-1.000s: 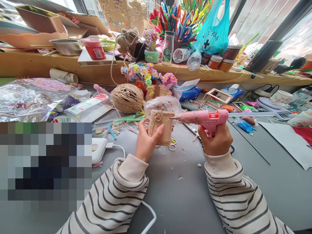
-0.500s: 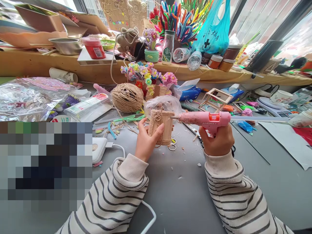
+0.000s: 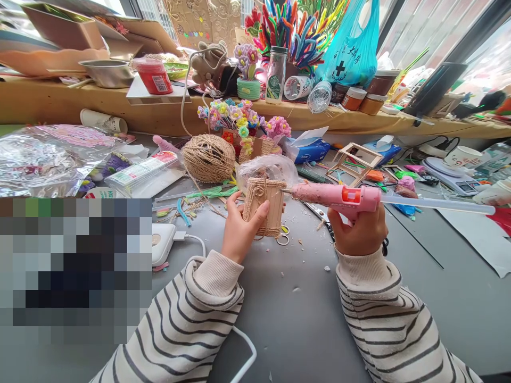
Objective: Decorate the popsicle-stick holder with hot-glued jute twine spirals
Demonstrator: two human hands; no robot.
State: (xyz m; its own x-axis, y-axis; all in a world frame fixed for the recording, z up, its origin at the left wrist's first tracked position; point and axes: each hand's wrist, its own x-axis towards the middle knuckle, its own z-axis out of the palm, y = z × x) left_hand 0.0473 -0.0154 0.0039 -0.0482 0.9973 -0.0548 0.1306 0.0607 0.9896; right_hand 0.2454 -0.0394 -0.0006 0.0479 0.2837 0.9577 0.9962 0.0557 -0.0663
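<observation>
My left hand (image 3: 240,227) is closed around a small wooden-stick box (image 3: 272,205) trimmed with twine along its top, side and bottom, with a twine knot near its upper left. In my right hand (image 3: 358,231) is a pink hot glue gun (image 3: 335,198), gripped by its handle, with a long clear glue stick (image 3: 435,203) out of its back. The gun's nozzle points left at the upper right edge of the box; whether it touches is too small to tell. Behind the box lie a ball of twine (image 3: 209,158) and a crumpled clear plastic bag (image 3: 265,169).
Scissors (image 3: 319,211) lie behind the glue gun. A white device with a cable (image 3: 163,242) is to the left. Pipe-cleaner flowers (image 3: 235,117), a blue tissue pack (image 3: 309,151) and a wooden frame (image 3: 353,162) stand farther back. Jars and a turquoise bag (image 3: 347,56) line the ledge.
My right hand and the glue gun have shifted slightly right, and the gun's back end has tipped down a little. My left hand and the box stay nearly still.
</observation>
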